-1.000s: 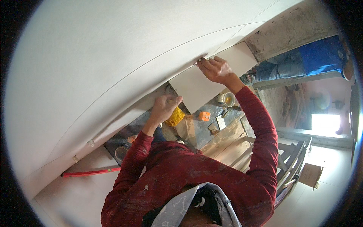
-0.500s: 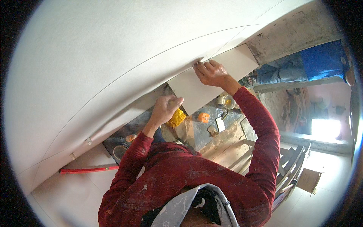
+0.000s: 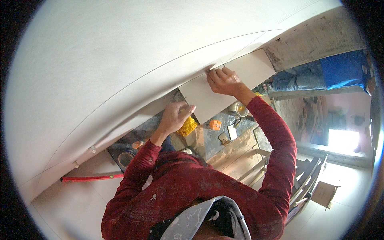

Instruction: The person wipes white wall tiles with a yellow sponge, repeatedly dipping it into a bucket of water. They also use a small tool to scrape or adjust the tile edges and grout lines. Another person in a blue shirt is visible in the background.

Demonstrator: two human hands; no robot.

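Note:
A pale tile slab point(image 3: 200, 98) lies level against the foot of the large white tiled wall point(image 3: 132, 52), and another pale tile point(image 3: 253, 66) continues it to the right. My right hand point(image 3: 225, 81) is over the slab's wall edge, fingers curled and pinched together where slab and wall meet. What is between those fingertips is too small to make out. Beside the slab's left end is my left hand point(image 3: 174, 117), its fingers curled inward and the thumb by the slab's edge. Its fingers partly hide whatever they hold.
Below the slab are a yellow bag point(image 3: 187, 126), an orange container point(image 3: 215, 125) and a bucket point(image 3: 240, 109). A red bar point(image 3: 92, 178) lies at the left. A person in blue point(image 3: 342, 70) stands far right. Wooden slats point(image 3: 306, 182) and a cardboard box point(image 3: 324, 193) are lower right.
The view has shifted slightly. Both hands keep nearly the same places at the slab, with fingers still curled; the slab looks unmoved against the wall.

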